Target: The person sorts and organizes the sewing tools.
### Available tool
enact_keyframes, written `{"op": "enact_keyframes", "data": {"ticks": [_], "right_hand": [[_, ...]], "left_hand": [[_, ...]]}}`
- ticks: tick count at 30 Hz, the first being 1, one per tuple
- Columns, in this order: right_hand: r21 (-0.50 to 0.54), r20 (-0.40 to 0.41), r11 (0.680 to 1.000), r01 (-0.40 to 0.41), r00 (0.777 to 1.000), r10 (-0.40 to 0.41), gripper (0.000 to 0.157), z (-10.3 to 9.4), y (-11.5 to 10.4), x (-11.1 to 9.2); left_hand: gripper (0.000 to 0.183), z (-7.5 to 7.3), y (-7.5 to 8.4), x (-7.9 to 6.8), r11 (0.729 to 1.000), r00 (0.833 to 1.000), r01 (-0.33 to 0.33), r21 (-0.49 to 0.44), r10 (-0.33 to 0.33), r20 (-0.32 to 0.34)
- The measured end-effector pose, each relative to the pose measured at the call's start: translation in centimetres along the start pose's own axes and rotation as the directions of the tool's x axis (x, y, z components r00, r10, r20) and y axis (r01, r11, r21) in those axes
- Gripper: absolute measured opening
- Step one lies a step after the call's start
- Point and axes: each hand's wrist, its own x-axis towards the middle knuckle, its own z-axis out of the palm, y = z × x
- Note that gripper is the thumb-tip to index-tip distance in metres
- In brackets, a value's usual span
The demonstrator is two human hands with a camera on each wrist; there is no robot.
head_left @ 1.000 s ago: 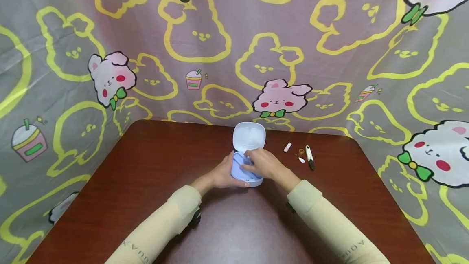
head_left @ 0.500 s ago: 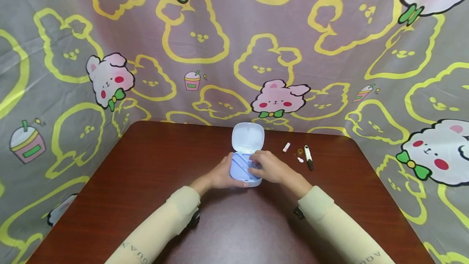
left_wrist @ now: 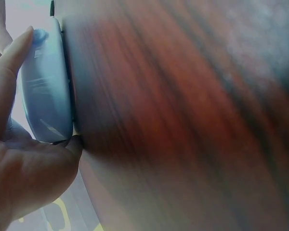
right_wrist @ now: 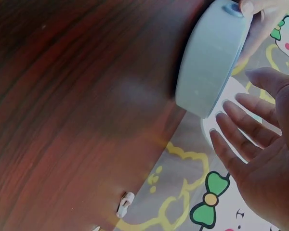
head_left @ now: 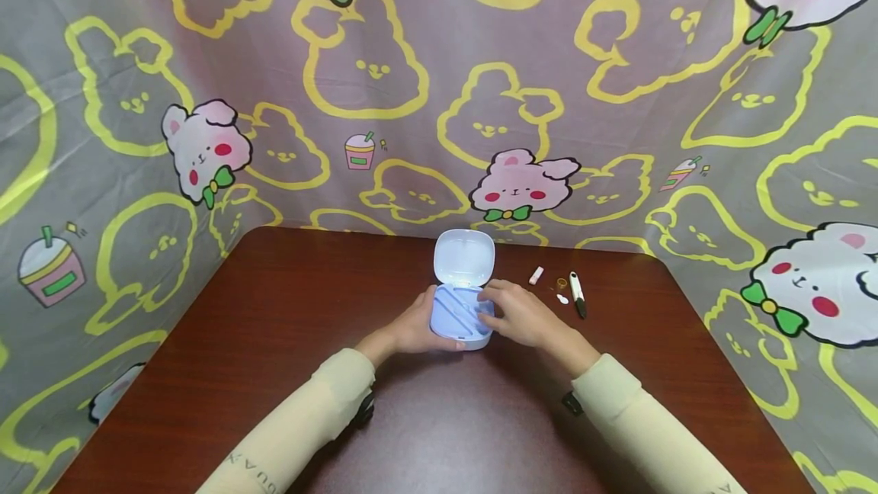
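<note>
A pale blue flip-lid case (head_left: 453, 319) rests on the table, its lighter lid (head_left: 464, 256) standing raised at the back. Slanting ridges show across its inside. My left hand (head_left: 415, 325) grips the case's left side, thumb along the front edge; the left wrist view has this hand (left_wrist: 33, 175) around the case's end. Over the right part of the case is my right hand (head_left: 523, 314), fingertips near the right rim. In the right wrist view the fingers (right_wrist: 248, 127) are spread and fairly straight, with nothing visible between them.
Right of the case lie a small pink-and-white piece (head_left: 536, 275), a thin yellowish ring (head_left: 562, 283), a small white piece (head_left: 562, 299) and a slim white-and-black tool (head_left: 578, 296). A patterned curtain (head_left: 384, 197) hangs behind the brown table (head_left: 329, 273).
My right hand has drawn back to the right from the middle of the case, so more of its inside shows. My left hand keeps its grip in the same place.
</note>
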Motion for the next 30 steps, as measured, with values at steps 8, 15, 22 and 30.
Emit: {"op": "enact_keyframes", "data": {"ticks": [8,15,22,30], "right_hand": [[0.0,0.021,0.999,-0.049,0.999,0.049,0.029,-0.4,0.7,-0.8],[-0.031,0.031,0.995,-0.099,0.995,0.1,0.023,-0.5,1.7,-1.6],[-0.03,0.027,0.99,-0.14,0.99,0.141,0.025,-0.8,3.1,-2.6],[-0.057,-0.007,0.987,-0.153,0.988,0.153,0.025,-1.3,4.6,-3.5]], "left_hand": [[0.113,-0.1,0.0,0.1,1.0,1.0,0.014,0.013,-0.014,0.007],[0.112,0.1,-0.1,0.0,1.0,1.0,-0.001,0.003,0.001,-0.012],[0.11,0.0,0.0,-0.1,1.0,1.0,0.0,-0.003,0.0,-0.019],[0.111,0.1,-0.1,-0.1,1.0,1.0,0.0,-0.008,0.0,-0.019]]}}
